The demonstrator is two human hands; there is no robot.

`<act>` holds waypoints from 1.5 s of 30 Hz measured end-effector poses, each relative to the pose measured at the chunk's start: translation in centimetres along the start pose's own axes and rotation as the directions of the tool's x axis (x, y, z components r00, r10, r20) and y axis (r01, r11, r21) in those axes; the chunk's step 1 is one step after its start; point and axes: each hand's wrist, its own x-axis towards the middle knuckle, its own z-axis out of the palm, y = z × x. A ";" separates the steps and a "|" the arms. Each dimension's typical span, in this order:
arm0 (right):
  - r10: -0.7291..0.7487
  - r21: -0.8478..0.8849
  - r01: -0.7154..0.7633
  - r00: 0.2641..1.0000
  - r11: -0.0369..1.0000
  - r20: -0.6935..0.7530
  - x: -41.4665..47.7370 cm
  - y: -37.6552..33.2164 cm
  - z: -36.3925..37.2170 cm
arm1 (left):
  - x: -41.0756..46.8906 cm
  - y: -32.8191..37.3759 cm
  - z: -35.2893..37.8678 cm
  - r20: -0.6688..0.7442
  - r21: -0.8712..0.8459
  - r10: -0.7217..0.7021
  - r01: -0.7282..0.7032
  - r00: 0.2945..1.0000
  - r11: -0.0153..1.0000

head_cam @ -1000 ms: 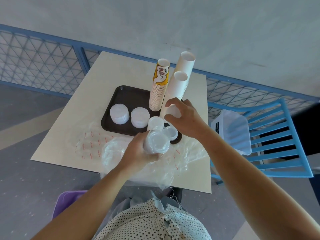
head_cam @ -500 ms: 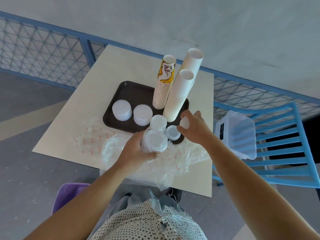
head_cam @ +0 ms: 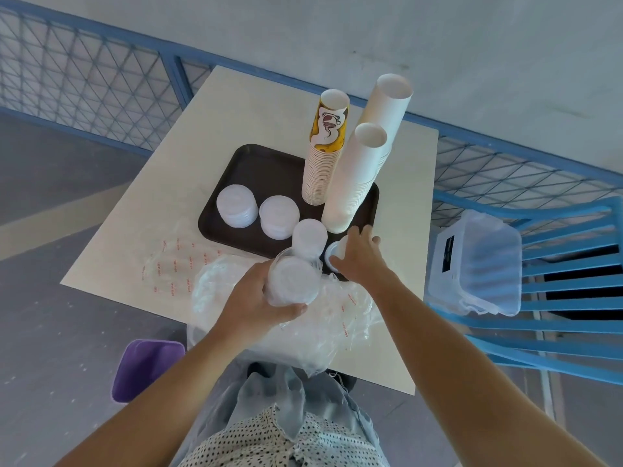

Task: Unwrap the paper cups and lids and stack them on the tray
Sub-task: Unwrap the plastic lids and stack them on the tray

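Note:
A dark brown tray (head_cam: 236,170) on the white table (head_cam: 256,106) carries three tall cup stacks: a yellow printed one (head_cam: 325,153), a white one (head_cam: 357,183) and a taller white one (head_cam: 387,109). Three lid stacks (head_cam: 236,205) (head_cam: 279,215) (head_cam: 309,237) stand along the tray's front. My left hand (head_cam: 253,301) grips a plastic-wrapped stack of lids (head_cam: 293,281) over the table's near edge. My right hand (head_cam: 360,261) pinches a small white lid (head_cam: 342,247) over a low lid pile (head_cam: 332,256) at the tray's front right corner.
Crumpled clear wrappers lie on the table at the front left (head_cam: 168,261) and under my arms (head_cam: 320,328). A clear plastic box (head_cam: 478,261) sits on a blue chair (head_cam: 573,298) to the right. A purple bin (head_cam: 145,369) stands on the floor. A blue mesh fence (head_cam: 84,69) runs behind.
My right hand came down from the base of the white cup stack to the tray's front right corner with a small lid. My left hand kept its hold on the wrapped lids.

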 end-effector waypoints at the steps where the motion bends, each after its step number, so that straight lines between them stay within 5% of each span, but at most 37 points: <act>1: -0.001 -0.007 0.001 1.000 1.000 0.005 0.2 -0.1 0.2 | 0.0 -0.1 0.1 -0.002 0.005 -0.002 0.002 1.000 1.000; 32: -0.016 -0.051 0.015 1.000 0.999 -0.013 0.8 -0.5 2.4 | -0.5 -1.0 0.2 -0.013 0.032 -0.020 0.021 1.000 0.999; 41: -0.042 -0.130 0.058 0.992 0.990 0.121 -3.4 -0.6 -3.9 | -0.4 -1.0 0.2 -0.012 0.010 -0.011 0.011 1.000 1.000; 45: -0.161 0.025 0.163 0.986 0.986 -0.048 -7.4 -1.6 -9.2 | -0.2 -0.8 0.2 -0.012 -0.016 0.013 -0.013 1.000 1.000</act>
